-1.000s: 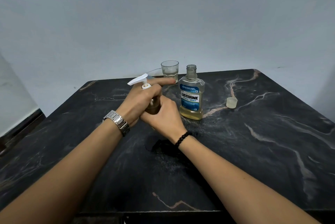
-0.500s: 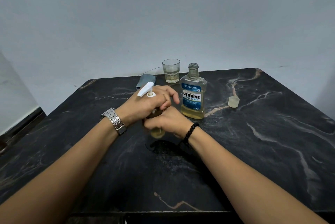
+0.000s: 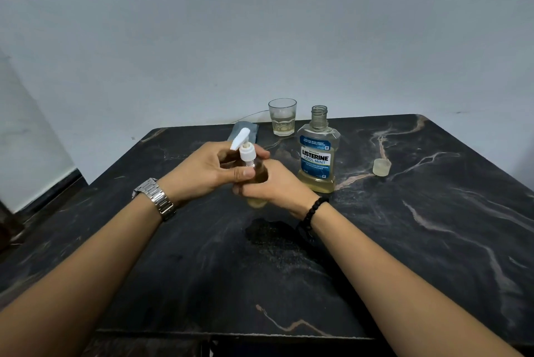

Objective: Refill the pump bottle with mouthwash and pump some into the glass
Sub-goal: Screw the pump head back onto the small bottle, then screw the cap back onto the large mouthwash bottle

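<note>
**Pump bottle held in both hands above the table**

The pump bottle [image 3: 256,180], filled with amber liquid, is lifted just off the black marble table [image 3: 404,241]. The right hand [image 3: 277,186] wraps around its body; the left hand [image 3: 202,171] curls its fingers and thumb about the neck below the white pump head [image 3: 244,145]. Just to the right stands the uncapped Listerine bottle [image 3: 318,160], its cap [image 3: 381,167] lying further right. Behind, near the table's back edge, a glass [image 3: 282,117] holds some pale liquid beside a grey cloth [image 3: 245,131].
</note>
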